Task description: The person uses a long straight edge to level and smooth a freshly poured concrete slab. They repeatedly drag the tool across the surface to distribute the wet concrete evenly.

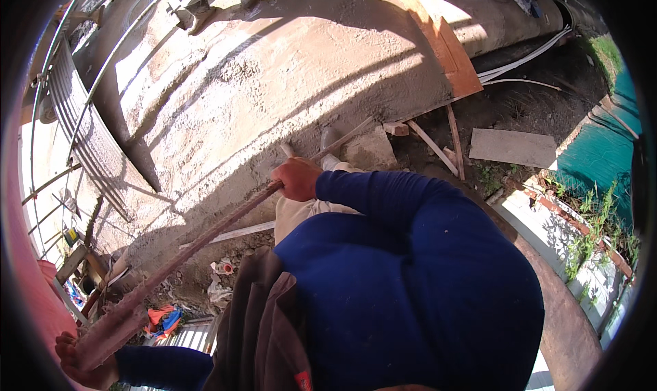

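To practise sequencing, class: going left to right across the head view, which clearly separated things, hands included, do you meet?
Left hand, orange-and-blue item, right hand, pale block, flat grey slab, green sheet.

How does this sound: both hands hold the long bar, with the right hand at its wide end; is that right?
Not quite: the head view shows the left hand at the wide end of the long bar, not the right hand. Both hands do hold it.
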A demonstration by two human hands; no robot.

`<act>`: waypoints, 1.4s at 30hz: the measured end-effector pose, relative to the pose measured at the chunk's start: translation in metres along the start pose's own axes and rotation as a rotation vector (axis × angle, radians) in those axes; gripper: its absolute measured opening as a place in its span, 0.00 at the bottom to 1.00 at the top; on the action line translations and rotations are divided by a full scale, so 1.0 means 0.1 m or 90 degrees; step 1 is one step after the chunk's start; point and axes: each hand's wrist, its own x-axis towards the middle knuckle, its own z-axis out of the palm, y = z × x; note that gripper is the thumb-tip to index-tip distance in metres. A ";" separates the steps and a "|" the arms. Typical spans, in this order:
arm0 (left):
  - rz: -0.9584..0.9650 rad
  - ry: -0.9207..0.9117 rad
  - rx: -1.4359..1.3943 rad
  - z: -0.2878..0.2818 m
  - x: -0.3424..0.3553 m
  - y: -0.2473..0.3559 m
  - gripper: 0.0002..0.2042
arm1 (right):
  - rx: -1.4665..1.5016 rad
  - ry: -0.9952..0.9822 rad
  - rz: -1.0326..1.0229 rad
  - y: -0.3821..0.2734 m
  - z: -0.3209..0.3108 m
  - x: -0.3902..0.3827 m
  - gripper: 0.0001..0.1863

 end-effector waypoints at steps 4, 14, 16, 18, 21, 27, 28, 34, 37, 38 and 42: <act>0.010 -0.085 0.131 0.88 -0.81 -0.15 0.15 | 0.037 -0.063 0.048 0.73 -0.02 0.03 0.07; 0.005 -0.051 0.072 -0.54 0.26 0.22 0.12 | 0.047 -0.018 -0.102 -0.39 -0.04 0.01 0.07; 0.038 -0.043 0.091 -0.23 0.09 0.12 0.13 | 0.060 -0.018 -0.090 -0.36 0.01 0.02 0.08; 0.044 -0.055 0.079 0.22 -0.30 -0.06 0.13 | 0.028 -0.038 -0.024 0.02 0.01 0.08 0.08; 0.030 -0.026 0.199 0.56 -0.67 -0.13 0.14 | 0.012 -0.092 -0.008 0.45 -0.05 0.15 0.08; 0.036 0.001 0.207 0.33 -0.53 0.03 0.14 | -0.001 -0.117 -0.026 0.19 0.04 0.11 0.09; -0.030 0.056 0.093 0.27 -0.42 0.15 0.14 | -0.009 -0.153 -0.021 -0.06 -0.05 0.07 0.09; -0.059 0.024 0.060 0.32 -0.36 0.03 0.14 | 0.014 -0.052 -0.030 0.04 0.10 0.00 0.09; 0.023 -0.013 0.186 0.70 -0.75 -0.14 0.14 | 0.027 -0.106 -0.007 0.54 0.08 0.01 0.11; 0.047 -0.026 0.194 0.70 -0.75 -0.13 0.14 | 0.024 -0.112 -0.003 0.57 0.06 0.04 0.10; 0.017 0.023 0.173 0.34 -0.48 0.08 0.14 | 0.014 -0.128 -0.048 0.13 0.01 -0.05 0.10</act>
